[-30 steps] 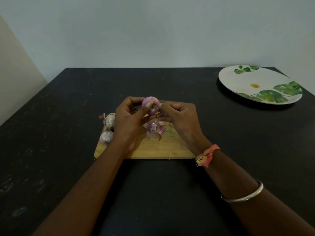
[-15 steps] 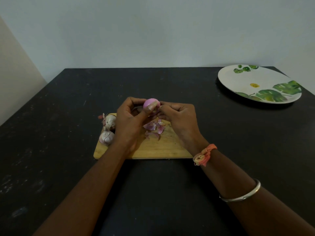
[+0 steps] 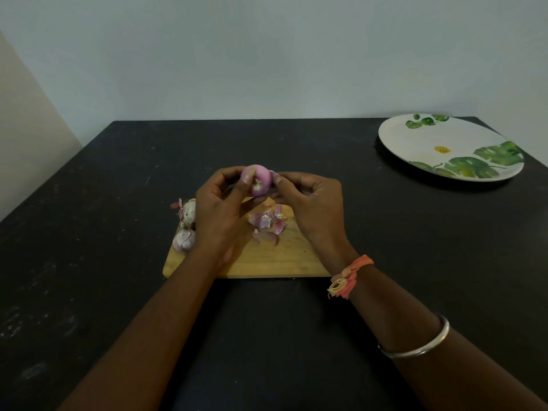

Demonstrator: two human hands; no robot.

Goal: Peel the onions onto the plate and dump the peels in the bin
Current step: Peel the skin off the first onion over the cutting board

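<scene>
Left grip point(image 3: 219, 209) is curled round a small pink onion point(image 3: 260, 180), with the thumb across its near face and the fingers behind it. It holds the onion up above the far edge of a wooden cutting board point(image 3: 281, 262). Right grip point(image 3: 311, 204) meets it from the right, thumb and forefinger pinched together on a scrap of skin point(image 3: 274, 175) at the onion's right side (whether that scrap is attached to the bulb, I cannot tell). The side of the onion towards the camera is smooth and mostly bare, with a pale patch at its end.

Loose peels point(image 3: 267, 222) lie on the board under the hands, in a small pink heap between the two wrists. At the board's left end sit two unpeeled onions point(image 3: 186, 215), one nearer and one farther, just beside each other and partly hidden by the left hand.

The board lies in the middle of a black counter point(image 3: 118, 203). A white plate point(image 3: 415, 143) printed with green leaves stands at the counter's far right, well apart from the board.

The right wrist wears an orange thread band point(image 3: 351, 274), with a silver bangle point(image 3: 421, 347) nearer the camera on the forearm
</scene>
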